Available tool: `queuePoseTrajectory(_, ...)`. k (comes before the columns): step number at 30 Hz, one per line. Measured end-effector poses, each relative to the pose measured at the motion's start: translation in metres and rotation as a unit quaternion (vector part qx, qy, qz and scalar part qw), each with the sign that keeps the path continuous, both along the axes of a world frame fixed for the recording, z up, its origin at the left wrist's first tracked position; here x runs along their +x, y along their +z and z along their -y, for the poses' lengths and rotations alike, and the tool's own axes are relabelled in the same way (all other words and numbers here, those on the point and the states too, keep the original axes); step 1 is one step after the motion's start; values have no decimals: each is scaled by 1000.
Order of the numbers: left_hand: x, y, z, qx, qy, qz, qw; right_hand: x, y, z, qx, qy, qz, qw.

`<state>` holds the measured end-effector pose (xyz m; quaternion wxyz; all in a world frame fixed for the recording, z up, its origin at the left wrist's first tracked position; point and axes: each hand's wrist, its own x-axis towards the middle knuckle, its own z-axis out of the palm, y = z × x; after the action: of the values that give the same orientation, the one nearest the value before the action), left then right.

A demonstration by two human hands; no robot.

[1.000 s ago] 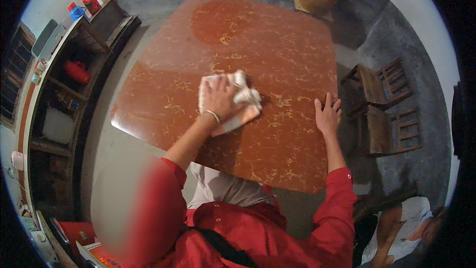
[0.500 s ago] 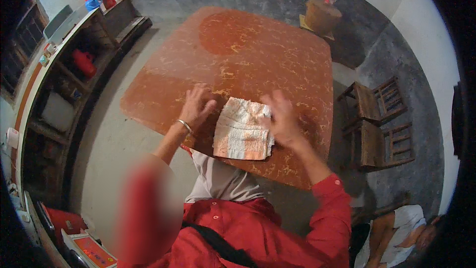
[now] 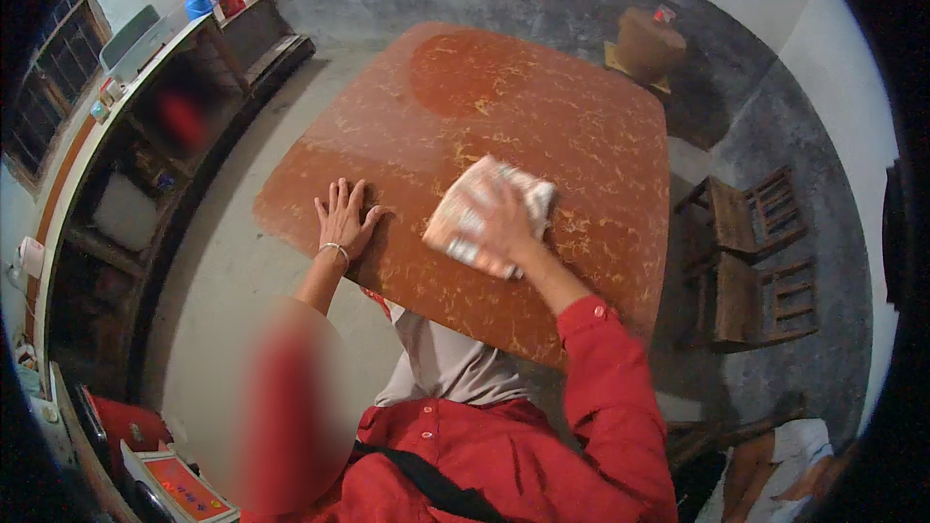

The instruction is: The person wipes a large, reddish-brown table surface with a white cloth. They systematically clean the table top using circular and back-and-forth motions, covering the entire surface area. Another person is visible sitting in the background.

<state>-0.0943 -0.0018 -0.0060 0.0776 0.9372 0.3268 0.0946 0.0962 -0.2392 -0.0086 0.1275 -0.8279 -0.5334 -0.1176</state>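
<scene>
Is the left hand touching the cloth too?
Apart. The head view shows bare brown tabletop between the spread left hand and the cloth.

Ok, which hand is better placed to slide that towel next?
Probably the right hand: it lies over the white-and-orange towel. The left hand is spread on the brown marble-patterned tabletop, apart from the towel.
</scene>
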Motion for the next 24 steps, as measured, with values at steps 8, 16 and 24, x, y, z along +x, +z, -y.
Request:
queuePoseTrajectory(8,-2,0,4,14,-3,6,1000,-86,8,21,63,290,-101,949)
queuePoseTrajectory(16,-5,4,2,-5,-8,27,1000,24,-5,-76,26,277,82,957)
queuePoseTrajectory(24,-6,12,5,-21,0,56,998,77,6,-78,-68,35,31,997)
